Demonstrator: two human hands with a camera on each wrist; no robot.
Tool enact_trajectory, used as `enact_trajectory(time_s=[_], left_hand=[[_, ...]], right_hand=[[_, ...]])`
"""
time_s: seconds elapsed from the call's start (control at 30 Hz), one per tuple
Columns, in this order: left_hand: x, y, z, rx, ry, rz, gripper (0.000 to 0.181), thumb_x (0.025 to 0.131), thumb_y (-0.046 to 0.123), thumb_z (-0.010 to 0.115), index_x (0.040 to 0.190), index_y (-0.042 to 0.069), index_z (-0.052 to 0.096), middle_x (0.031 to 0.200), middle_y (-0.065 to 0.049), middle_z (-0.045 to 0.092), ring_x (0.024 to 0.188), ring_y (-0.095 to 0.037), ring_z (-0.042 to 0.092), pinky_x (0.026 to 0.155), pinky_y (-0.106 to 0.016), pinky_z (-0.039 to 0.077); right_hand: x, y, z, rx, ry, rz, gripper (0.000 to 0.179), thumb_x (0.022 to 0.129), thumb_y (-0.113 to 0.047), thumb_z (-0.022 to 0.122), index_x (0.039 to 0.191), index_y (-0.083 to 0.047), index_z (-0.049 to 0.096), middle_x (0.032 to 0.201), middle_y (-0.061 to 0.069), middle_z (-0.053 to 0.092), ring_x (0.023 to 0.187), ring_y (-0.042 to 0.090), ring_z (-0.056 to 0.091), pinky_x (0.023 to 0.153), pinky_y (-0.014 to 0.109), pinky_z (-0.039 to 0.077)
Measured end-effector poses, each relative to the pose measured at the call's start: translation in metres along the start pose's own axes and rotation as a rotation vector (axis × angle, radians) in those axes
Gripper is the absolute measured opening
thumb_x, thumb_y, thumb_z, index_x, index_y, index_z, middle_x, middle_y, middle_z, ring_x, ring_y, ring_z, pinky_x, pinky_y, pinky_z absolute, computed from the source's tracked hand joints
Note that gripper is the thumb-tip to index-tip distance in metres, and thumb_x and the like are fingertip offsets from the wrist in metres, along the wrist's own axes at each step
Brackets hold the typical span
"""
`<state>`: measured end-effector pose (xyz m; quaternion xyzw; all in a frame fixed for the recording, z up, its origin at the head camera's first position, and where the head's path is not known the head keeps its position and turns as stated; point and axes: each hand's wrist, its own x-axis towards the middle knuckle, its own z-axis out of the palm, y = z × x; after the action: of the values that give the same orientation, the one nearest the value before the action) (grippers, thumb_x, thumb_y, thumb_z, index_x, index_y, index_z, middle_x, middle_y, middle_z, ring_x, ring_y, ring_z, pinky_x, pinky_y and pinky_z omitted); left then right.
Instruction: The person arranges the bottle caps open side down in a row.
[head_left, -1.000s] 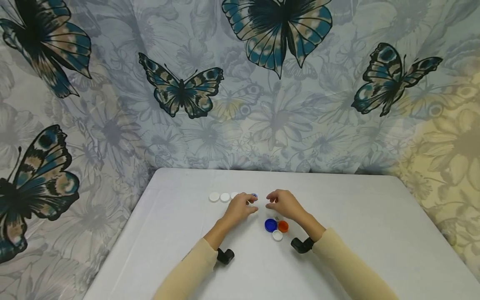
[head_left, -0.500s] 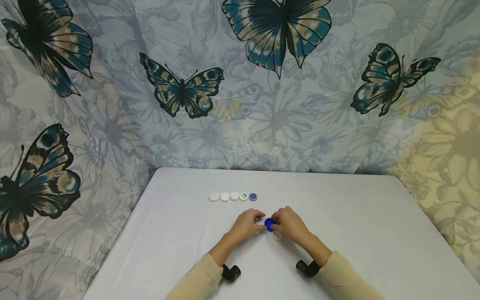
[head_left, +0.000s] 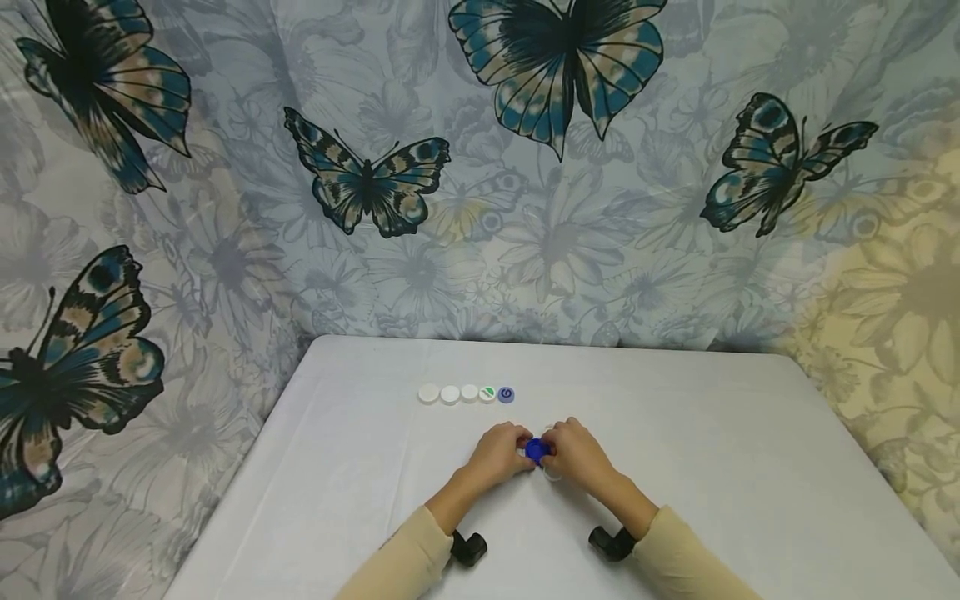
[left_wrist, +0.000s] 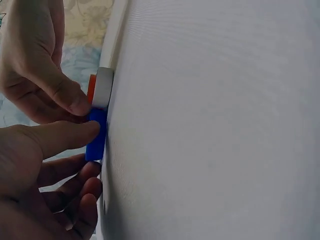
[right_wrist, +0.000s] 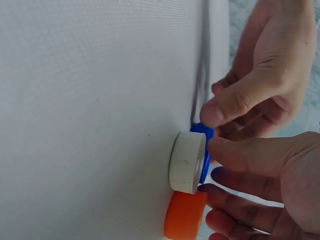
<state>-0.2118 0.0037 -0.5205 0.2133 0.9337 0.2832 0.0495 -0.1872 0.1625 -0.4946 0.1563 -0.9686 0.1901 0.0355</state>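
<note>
Both hands are at a blue bottle cap (head_left: 536,451) on the white table. My left hand (head_left: 499,454) holds the cap from its left side, thumb on its near edge and fingers beyond it. From the other side, my right hand (head_left: 582,457) grips the same cap with thumb and fingertips. A white cap (right_wrist: 186,162) stands close by the right thumb, partly covered by the hand in the head view. Next to it is an orange cap (right_wrist: 185,216), which the right hand hides from the head camera.
Farther back on the table (head_left: 360,500) lies a row of caps: several white ones (head_left: 450,395), one with a green mark (head_left: 487,394), and a blue-grey cap (head_left: 506,394) at the right end. Butterfly-patterned cloth hangs behind the table.
Both hands have come nearer from the row of caps to the blue cap. They have closed in on it, and it has shifted slightly left.
</note>
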Motion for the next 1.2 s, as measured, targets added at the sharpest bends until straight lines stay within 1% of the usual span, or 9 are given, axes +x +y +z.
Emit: enact_trajectory(time_s=[0.17, 0.3, 0.53, 0.67, 0.73, 0.83, 0.97, 1.07, 1.2], left_hand=[[0.000, -0.001, -0.004, 0.026, -0.024, -0.003, 0.038, 0.072, 0.020, 0.086, 0.107, 0.011, 0.072, 0.084, 0.005, 0.061, 0.075, -0.005, 0.051, 0.071, -0.021, 0.044], [0.002, -0.001, -0.006, 0.002, -0.027, -0.002, 0.036, 0.074, 0.020, 0.085, 0.106, 0.010, 0.072, 0.084, 0.005, 0.062, 0.075, -0.005, 0.050, 0.071, -0.020, 0.043], [0.000, -0.008, -0.005, -0.086, -0.015, 0.004, 0.037, 0.073, 0.017, 0.085, 0.107, 0.008, 0.072, 0.084, 0.002, 0.063, 0.074, -0.005, 0.051, 0.070, -0.021, 0.043], [-0.005, -0.011, -0.007, -0.136, 0.009, 0.033, 0.037, 0.073, 0.016, 0.084, 0.108, 0.008, 0.072, 0.084, 0.002, 0.061, 0.073, -0.003, 0.050, 0.067, -0.019, 0.042], [-0.008, -0.012, -0.008, -0.142, 0.040, 0.067, 0.037, 0.073, 0.015, 0.084, 0.107, 0.007, 0.072, 0.082, 0.003, 0.059, 0.072, -0.002, 0.049, 0.065, -0.018, 0.042], [-0.012, -0.012, -0.011, -0.170, 0.066, 0.084, 0.036, 0.074, 0.015, 0.083, 0.108, 0.005, 0.072, 0.082, 0.003, 0.058, 0.070, -0.001, 0.047, 0.063, -0.018, 0.041], [-0.014, -0.015, -0.013, -0.225, 0.058, 0.043, 0.038, 0.076, 0.018, 0.083, 0.110, 0.006, 0.072, 0.086, 0.002, 0.062, 0.073, -0.002, 0.050, 0.066, -0.017, 0.043], [-0.015, -0.014, -0.017, -0.271, 0.066, 0.025, 0.038, 0.077, 0.020, 0.082, 0.111, 0.006, 0.071, 0.089, 0.000, 0.064, 0.076, -0.004, 0.054, 0.067, -0.017, 0.045], [-0.018, -0.010, -0.027, -0.309, 0.100, 0.053, 0.037, 0.079, 0.021, 0.081, 0.112, 0.006, 0.071, 0.092, -0.003, 0.066, 0.080, -0.007, 0.057, 0.068, -0.018, 0.046]], right_hand=[[0.000, 0.000, 0.003, 0.026, -0.002, -0.006, 0.015, 0.067, -0.007, 0.082, 0.080, -0.004, 0.073, 0.062, -0.004, 0.054, 0.067, 0.014, 0.040, 0.060, 0.026, 0.032], [0.002, 0.001, 0.003, 0.042, 0.007, 0.007, 0.017, 0.068, -0.006, 0.082, 0.083, -0.003, 0.074, 0.064, -0.003, 0.057, 0.067, 0.014, 0.041, 0.061, 0.026, 0.033], [0.001, 0.001, 0.006, 0.058, 0.025, -0.003, 0.022, 0.067, -0.007, 0.083, 0.087, -0.002, 0.076, 0.071, -0.001, 0.065, 0.070, 0.013, 0.044, 0.064, 0.026, 0.038], [-0.001, 0.001, 0.007, 0.069, 0.050, -0.007, 0.023, 0.068, -0.008, 0.084, 0.089, -0.003, 0.076, 0.079, 0.001, 0.071, 0.072, 0.012, 0.046, 0.066, 0.026, 0.041], [-0.002, 0.000, 0.007, 0.091, 0.061, -0.011, 0.024, 0.069, -0.007, 0.083, 0.091, -0.003, 0.076, 0.084, 0.002, 0.073, 0.073, 0.011, 0.047, 0.066, 0.026, 0.041], [-0.005, -0.001, 0.007, 0.136, 0.072, -0.002, 0.025, 0.071, -0.006, 0.082, 0.095, -0.003, 0.076, 0.088, 0.004, 0.074, 0.076, 0.011, 0.048, 0.066, 0.024, 0.041], [-0.008, -0.004, 0.004, 0.178, 0.092, 0.022, 0.028, 0.073, -0.007, 0.082, 0.100, -0.003, 0.075, 0.088, 0.004, 0.073, 0.079, 0.013, 0.051, 0.066, 0.024, 0.042], [-0.010, -0.007, 0.001, 0.210, 0.124, 0.020, 0.031, 0.074, -0.007, 0.082, 0.104, -0.003, 0.073, 0.090, 0.005, 0.072, 0.081, 0.017, 0.055, 0.068, 0.025, 0.044], [-0.012, -0.008, -0.004, 0.264, 0.198, -0.024, 0.036, 0.073, -0.005, 0.082, 0.106, -0.001, 0.072, 0.091, 0.005, 0.072, 0.083, 0.018, 0.058, 0.070, 0.026, 0.048]])
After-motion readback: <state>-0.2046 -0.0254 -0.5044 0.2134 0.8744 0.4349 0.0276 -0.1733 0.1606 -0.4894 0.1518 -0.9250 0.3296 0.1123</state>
